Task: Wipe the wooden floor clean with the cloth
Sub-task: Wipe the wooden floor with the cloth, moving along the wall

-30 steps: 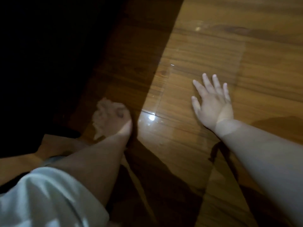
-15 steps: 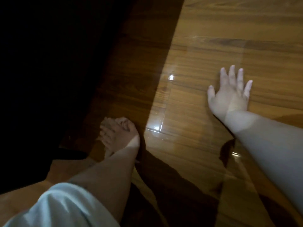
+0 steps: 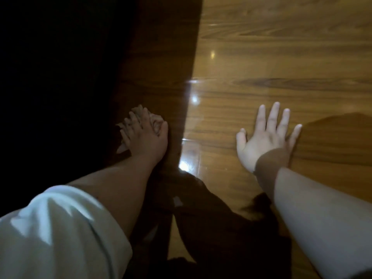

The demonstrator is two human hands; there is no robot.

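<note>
Wooden floor (image 3: 281, 57) looks slick: your braced right hand (image 3: 263, 141), fingers (image 3: 273, 115) splayed, could slide; left hand (image 3: 145, 135) seemingly grips cloth (image 3: 138, 111).

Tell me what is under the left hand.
A crumpled cloth lies under the left hand, which grips it; bunched folds poke out ahead of it, by the thumb and beside the wrist. The rest of the cloth and the shadowed wooden floor beneath are covered.

Two hands in shot, left hand (image 3: 145, 136) and right hand (image 3: 264, 142), plus one cloth (image 3: 139, 110), one sleeve (image 3: 60, 228), one wooden floor (image 3: 281, 57).
</note>
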